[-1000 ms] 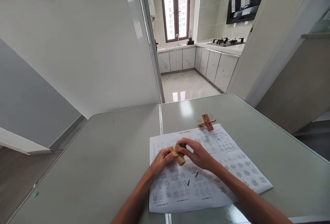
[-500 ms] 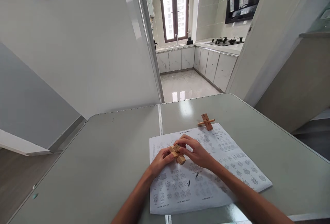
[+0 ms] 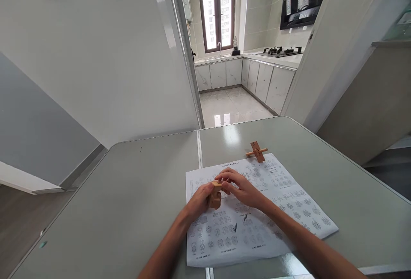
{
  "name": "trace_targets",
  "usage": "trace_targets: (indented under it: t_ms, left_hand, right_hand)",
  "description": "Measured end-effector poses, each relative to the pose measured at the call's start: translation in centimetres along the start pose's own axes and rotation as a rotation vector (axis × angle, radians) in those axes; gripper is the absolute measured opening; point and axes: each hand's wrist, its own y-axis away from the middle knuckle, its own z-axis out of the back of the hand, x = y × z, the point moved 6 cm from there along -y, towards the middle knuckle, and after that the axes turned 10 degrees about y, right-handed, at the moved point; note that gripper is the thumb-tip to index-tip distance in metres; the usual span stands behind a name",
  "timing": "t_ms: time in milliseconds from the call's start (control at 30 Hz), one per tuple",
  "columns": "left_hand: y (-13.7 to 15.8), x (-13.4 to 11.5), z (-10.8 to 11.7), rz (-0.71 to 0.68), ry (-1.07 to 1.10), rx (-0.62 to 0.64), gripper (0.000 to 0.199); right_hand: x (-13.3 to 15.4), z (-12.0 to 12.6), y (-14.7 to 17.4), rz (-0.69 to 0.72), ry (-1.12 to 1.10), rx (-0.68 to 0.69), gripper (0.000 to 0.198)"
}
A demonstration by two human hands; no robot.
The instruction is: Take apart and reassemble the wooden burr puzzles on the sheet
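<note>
Pale wooden block [image 3: 215,200], notched in shape, is clamped in the left hand [image 3: 199,200], held above the left half of a printed paper sheet [image 3: 250,238]; the right hand [image 3: 241,190] has its fingertips against the block's top, though whether they grip it I cannot tell. Beyond, by the sheet's far right corner, sits a brown wooden cross piece [image 3: 257,152] with a rod. Underneath, the grey-green table [image 3: 150,193] reaches its rounded far corners.
</note>
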Motion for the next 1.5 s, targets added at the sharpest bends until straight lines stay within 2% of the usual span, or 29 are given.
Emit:
trace_targets:
  t_ms: [233,333,467,600,833,1033,1133,1200,1267,1367,1500]
  left_hand:
    - [0.0,0.1,0.3,0.028,0.1,-0.074,0.073]
    - [-0.1,0.4,0.8,0.039,0.196,-0.122,0.073]
    - [-0.4,0.9,2.6,0.01,0.42,-0.321,0.058]
    - [-0.5,0.7,3.8,-0.067,0.549,-0.415,0.044]
    - [-0.3,0.7,3.8,-0.091,0.312,-0.429,0.048]
    - [-0.4,0.5,3.9,-0.127,0.21,-0.452,0.055]
    - [-0.2,0.3,4.2,-0.143,0.116,-0.504,0.058]
    - [-0.1,0.0,4.0,-0.154,0.05,-0.489,0.056]
    - [-0.1,-0.3,3.4,-0.159,-0.023,-0.438,0.052]
    - [-0.2,-0.6,2.3,-0.156,-0.094,-0.343,0.048]
    - [-0.1,-1.2,1.0,-0.153,-0.097,-0.199,0.048]
  right_hand:
    - [-0.9,-0.2,0.0,0.002,0.13,-0.031,0.028]
    - [-1.4,0.5,-0.1,-0.028,0.135,-0.139,0.026]
    - [-2.4,2.0,0.2,-0.135,0.204,-0.325,0.027]
    - [-3.1,2.0,0.6,-0.182,0.424,-0.361,0.027]
    - [-3.3,0.5,0.9,-0.126,0.69,-0.283,0.008]
    - [-3.6,0.1,0.8,-0.121,0.733,-0.254,0.007]
    - [-2.8,0.3,0.6,-0.072,0.642,-0.271,0.014]
    - [-2.0,0.4,0.5,-0.036,0.533,-0.261,0.022]
    - [-1.4,0.2,0.4,-0.008,0.459,-0.225,0.022]
    - [-0.8,-0.2,0.4,0.02,0.43,-0.169,0.012]
    - [-0.9,-0.2,0.4,0.002,0.398,-0.166,0.017]
